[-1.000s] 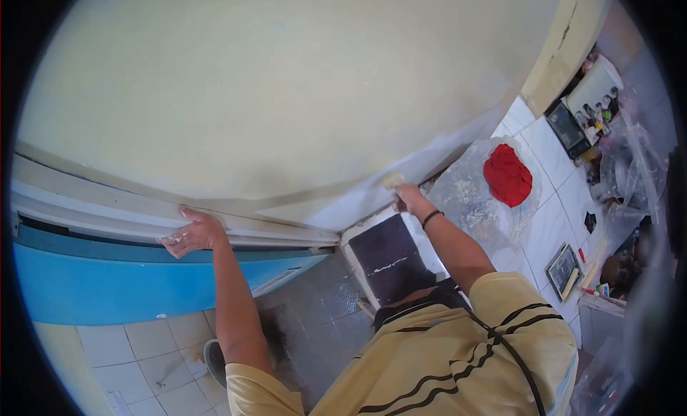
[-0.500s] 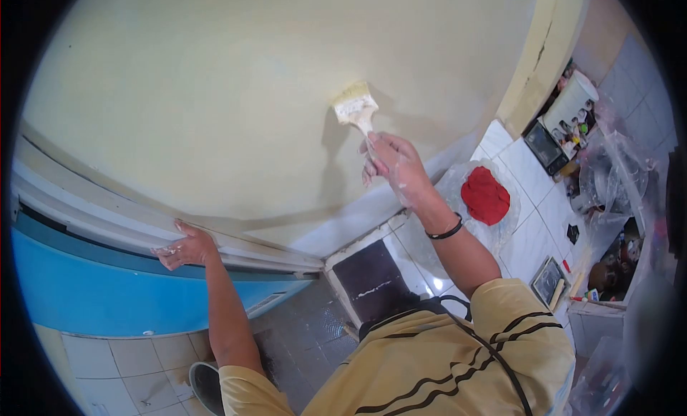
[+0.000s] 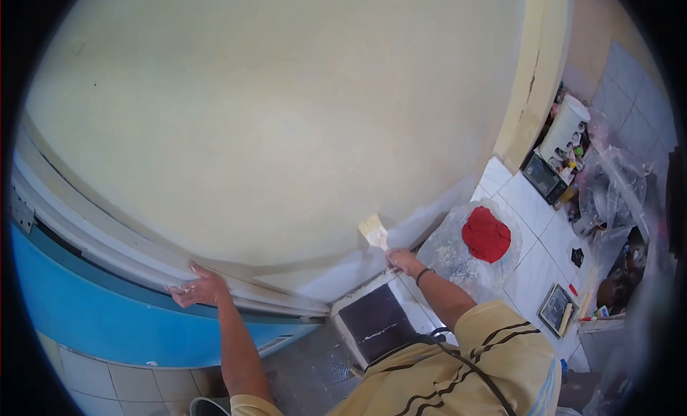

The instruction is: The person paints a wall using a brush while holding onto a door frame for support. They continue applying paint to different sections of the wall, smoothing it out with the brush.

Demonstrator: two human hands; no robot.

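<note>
My right hand (image 3: pixel 405 261) is closed round the handle of a wide, flat paintbrush (image 3: pixel 373 232) with pale bristles. Its bristles are at the lower part of the cream wall (image 3: pixel 286 130), near the white strip along the wall's foot. Whitish smears mark my left hand (image 3: pixel 200 287), which rests with thumb and fingers apart at the edge of the white door frame (image 3: pixel 247 291). Below that hand is the blue door (image 3: pixel 122 298). A red cloth or lump (image 3: pixel 486 234) lies on a plastic sheet (image 3: pixel 458 255) to the right of my right hand.
White tiles (image 3: pixel 533 216) cover the counter at right. A black-framed device (image 3: pixel 544 178), a white perforated holder (image 3: pixel 565 133), clear plastic bags (image 3: pixel 615 180) and a small framed panel (image 3: pixel 556 310) lie there. A dark square panel (image 3: pixel 379 321) sits below the brush; a bucket (image 3: pixel 207 407) stands lower left.
My right hand has brought the brush down the wall, from mid-height to near its foot. My left hand stays at the door frame, and the view has shifted slightly.
</note>
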